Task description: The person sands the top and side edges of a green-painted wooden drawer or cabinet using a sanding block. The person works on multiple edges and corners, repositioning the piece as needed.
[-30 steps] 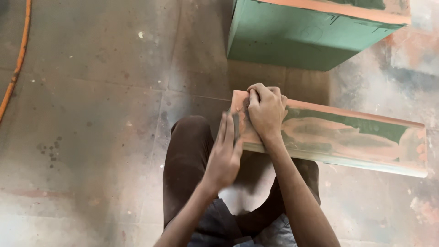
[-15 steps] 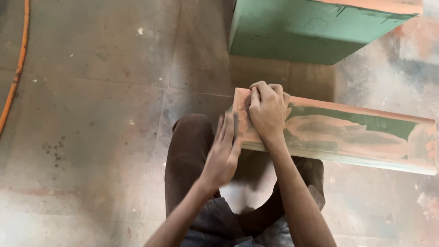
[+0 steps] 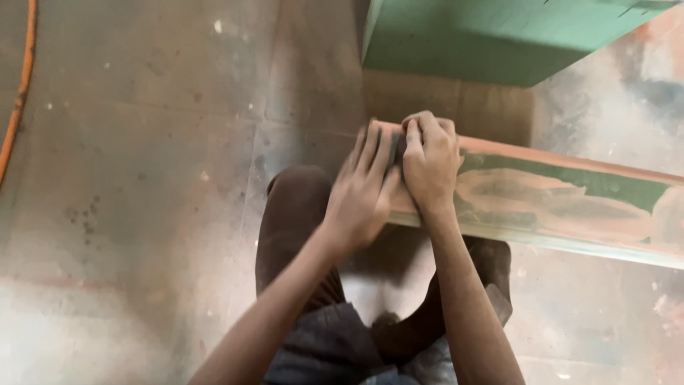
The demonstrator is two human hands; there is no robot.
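A long wooden plank (image 3: 570, 203), green paint worn down to reddish wood, lies across my lap and runs off to the right. My right hand (image 3: 429, 160) is curled in a fist on the plank's left end, pressing a small dark sanding piece (image 3: 397, 151) that is mostly hidden under the fingers. Right beside it, my left hand (image 3: 363, 189) lies flat with straight fingers over the same end, touching the plank and the right hand. It grips nothing.
A large green-painted board (image 3: 499, 36) lies on the floor just beyond the plank. My bent knee (image 3: 299, 207) in dark trousers is under the left hand. An orange hose (image 3: 18, 93) runs along the far left. The concrete floor (image 3: 142, 178) is dusty.
My left hand has slid up from the plank's near edge onto its end, against the right hand. The right hand stays at the same end.
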